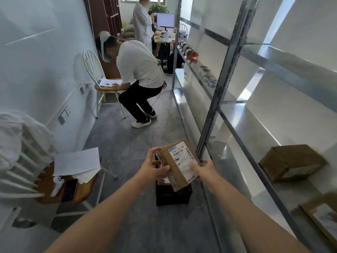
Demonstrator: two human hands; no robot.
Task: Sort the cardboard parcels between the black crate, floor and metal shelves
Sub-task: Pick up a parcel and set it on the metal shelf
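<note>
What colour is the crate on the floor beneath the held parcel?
Black; the crate shows best in the head view, below the parcel.

Brown parcel [179,162] with white label [183,161], black crate [173,197], grey floor [127,143].

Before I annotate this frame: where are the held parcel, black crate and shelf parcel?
held parcel [182,158]: head view, its labelled face.
black crate [173,197]: head view, its front wall.
shelf parcel [291,157]: head view, its top face.
</note>
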